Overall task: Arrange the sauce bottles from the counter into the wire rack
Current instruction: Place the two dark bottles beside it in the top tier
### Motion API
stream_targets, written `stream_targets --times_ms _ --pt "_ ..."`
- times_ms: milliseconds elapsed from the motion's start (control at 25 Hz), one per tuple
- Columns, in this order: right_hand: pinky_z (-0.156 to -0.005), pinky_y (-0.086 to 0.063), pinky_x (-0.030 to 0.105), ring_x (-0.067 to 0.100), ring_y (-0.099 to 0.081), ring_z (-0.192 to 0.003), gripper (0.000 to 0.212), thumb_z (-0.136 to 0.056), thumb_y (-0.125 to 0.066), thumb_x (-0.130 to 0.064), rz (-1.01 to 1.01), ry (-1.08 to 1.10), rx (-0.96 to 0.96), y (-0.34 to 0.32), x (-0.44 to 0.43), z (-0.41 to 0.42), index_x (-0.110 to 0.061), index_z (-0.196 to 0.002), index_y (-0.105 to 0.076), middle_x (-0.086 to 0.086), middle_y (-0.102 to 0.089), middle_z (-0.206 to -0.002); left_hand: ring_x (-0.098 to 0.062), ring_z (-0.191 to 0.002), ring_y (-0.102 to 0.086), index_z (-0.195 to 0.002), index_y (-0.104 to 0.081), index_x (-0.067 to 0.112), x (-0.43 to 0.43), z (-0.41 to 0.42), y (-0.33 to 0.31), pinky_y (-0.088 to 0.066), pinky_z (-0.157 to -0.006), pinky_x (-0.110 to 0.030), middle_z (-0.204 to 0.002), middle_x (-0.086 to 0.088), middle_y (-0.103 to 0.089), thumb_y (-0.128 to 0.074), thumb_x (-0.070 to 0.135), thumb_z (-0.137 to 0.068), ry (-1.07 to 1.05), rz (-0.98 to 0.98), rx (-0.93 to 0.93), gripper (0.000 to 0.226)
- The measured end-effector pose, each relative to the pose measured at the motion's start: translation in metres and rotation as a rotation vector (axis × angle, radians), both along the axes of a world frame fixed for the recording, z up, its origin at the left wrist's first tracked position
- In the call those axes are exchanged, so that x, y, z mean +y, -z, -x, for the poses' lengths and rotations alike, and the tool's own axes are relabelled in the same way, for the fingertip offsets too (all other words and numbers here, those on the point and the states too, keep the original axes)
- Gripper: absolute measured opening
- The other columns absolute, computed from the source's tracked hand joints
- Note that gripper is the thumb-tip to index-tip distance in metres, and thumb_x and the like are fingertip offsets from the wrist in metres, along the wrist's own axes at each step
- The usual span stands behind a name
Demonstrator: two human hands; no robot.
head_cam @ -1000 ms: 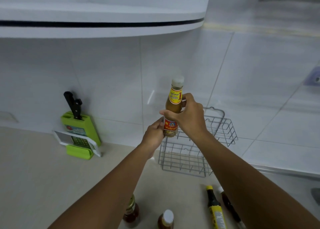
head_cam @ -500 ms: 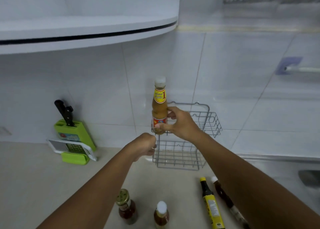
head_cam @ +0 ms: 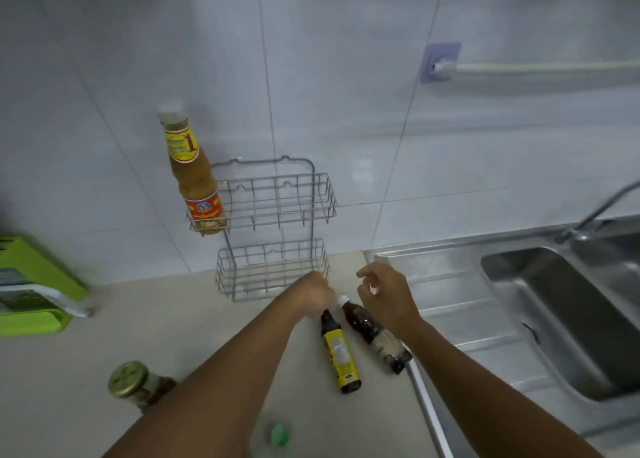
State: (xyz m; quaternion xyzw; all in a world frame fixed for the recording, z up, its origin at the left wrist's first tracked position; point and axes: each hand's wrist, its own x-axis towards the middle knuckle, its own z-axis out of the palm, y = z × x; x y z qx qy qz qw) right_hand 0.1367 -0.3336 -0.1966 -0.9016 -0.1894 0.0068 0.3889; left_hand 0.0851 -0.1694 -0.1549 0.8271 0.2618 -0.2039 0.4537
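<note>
Left hand (head_cam: pixel 313 296): closed on the neck of the yellow bottle (head_cam: pixel 338 353), lying on the table (head_cam: pixel 180 326).
Right hand (head_cam: pixel 388 298): open, over the dark bottle (head_cam: pixel 372 336).
Orange bottle (head_cam: pixel 195 180): upright in the wire rack (head_cam: pixel 277 229), beyond both hands.

Both my forearms reach forward from the bottom edge toward twelve o'clock, bare to the wrist. My left hand (head_cam: pixel 313 293) is curled knuckles-up, its fingers closed downward around something beneath it. My right hand (head_cam: pixel 388 296) sits just beside it at three o'clock, fingers loosely spread and bent, gripping nothing.
</note>
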Motion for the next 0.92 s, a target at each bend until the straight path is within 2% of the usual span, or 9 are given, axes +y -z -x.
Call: stream_targets --times_ms 80,160,280,400,520,640,760,840,920 --pt "-0.098 -0.053 0.040 0.023 -0.061 -0.110 0.045 -0.086 -0.071 -0.029 0.287 -0.028 0.230 0.031 -0.025 0.005 -0.021 -0.129 -0.058 0.003 -0.062 -0.116 -0.037 -0.109 -0.065 -0.107 -0.060 0.000 -0.022 0.003 0.046 -0.059 -0.075 -0.041 -0.119 -0.021 -0.064 -0.055 0.010 -0.093 -0.008 -0.059 0.100 0.017" --pt "-0.102 -0.048 0.038 0.028 -0.056 -0.127 0.068 -0.082 -0.074 -0.042 0.486 -0.071 0.388 0.053 -0.036 0.011 -0.021 -0.141 -0.048 0.006 -0.055 -0.135 -0.040 -0.122 -0.059 -0.120 -0.057 -0.002 -0.038 0.006 0.087 -0.056 -0.093 -0.044 -0.129 -0.025 -0.059 -0.061 0.020 -0.091 -0.090 -0.058 0.159 0.036" --pt "-0.096 -0.052 0.040 0.028 -0.060 -0.121 0.066 -0.076 -0.075 -0.053 0.566 -0.049 0.384 0.076 -0.040 0.018 -0.022 -0.130 -0.052 0.004 -0.056 -0.131 -0.035 -0.125 -0.052 -0.137 -0.042 0.006 -0.055 0.013 0.111 -0.049 -0.100 -0.039 -0.140 -0.019 -0.043 -0.067 0.032 -0.090 -0.269 -0.044 0.207 0.060" --pt "-0.090 -0.051 0.038 0.027 -0.061 -0.117 0.058 -0.077 -0.076 -0.050 0.552 0.000 0.328 0.091 -0.042 0.018 -0.021 -0.124 -0.056 0.003 -0.057 -0.124 -0.036 -0.123 -0.051 -0.137 -0.040 0.006 -0.062 0.014 0.127 -0.046 -0.104 -0.041 -0.141 -0.018 -0.035 -0.067 0.042 -0.089 -0.346 -0.058 0.187 0.065" --pt "-0.080 -0.046 0.032 0.025 -0.063 -0.110 0.050 -0.077 -0.077 -0.042 0.421 0.025 0.360 0.098 -0.046 0.017 -0.022 -0.120 -0.061 0.001 -0.058 -0.112 -0.035 -0.121 -0.054 -0.135 -0.040 0.008 -0.066 0.014 0.133 -0.047 -0.100 -0.038 -0.138 -0.017 -0.038 -0.068 0.044 -0.087 -0.357 -0.046 0.176 0.067" --pt "-0.074 -0.052 0.030 0.021 -0.069 -0.091 0.033 -0.074 -0.081 -0.035 0.198 0.096 0.424 0.094 -0.053 0.015 -0.024 -0.103 -0.070 -0.003 -0.066 -0.093 -0.033 -0.112 -0.060 -0.130 -0.048 0.012 -0.061 0.011 0.134 -0.053 -0.090 -0.036 -0.129 -0.014 -0.053 -0.067 0.037 -0.084 -0.336 0.047 0.131 0.056" --pt "-0.065 -0.054 0.029 0.017 -0.070 -0.072 0.013 -0.078 -0.082 -0.025 -0.118 0.184 0.558 0.069 -0.061 0.011 -0.020 -0.087 -0.074 0.001 -0.076 -0.081 -0.026 -0.091 -0.067 -0.122 -0.054 0.020 -0.048 0.014 0.107 -0.059 -0.083 -0.042 -0.105 -0.009 -0.066 -0.064 0.031 -0.084 -0.350 0.298 0.018 0.041" --pt "-0.060 -0.055 0.028 0.014 -0.070 -0.064 0.004 -0.084 -0.079 -0.013 -0.351 0.200 0.632 0.040 -0.061 0.004 -0.014 -0.088 -0.078 0.008 -0.079 -0.081 -0.022 -0.078 -0.063 -0.122 -0.055 0.019 -0.042 0.014 0.069 -0.056 -0.072 -0.038 -0.092 -0.006 -0.065 -0.057 0.021 -0.093 -0.384 0.490 -0.088 0.029" --pt "-0.059 -0.057 0.027 0.016 -0.072 -0.066 0.010 -0.090 -0.071 -0.006 -0.526 0.139 0.661 0.001 -0.053 -0.006 -0.007 -0.097 -0.078 0.014 -0.078 -0.087 -0.022 -0.081 -0.064 -0.122 -0.057 0.018 -0.034 0.013 0.023 -0.055 -0.079 -0.040 -0.090 -0.005 -0.064 -0.054 0.022 -0.098 -0.402 0.642 -0.208 0.024"
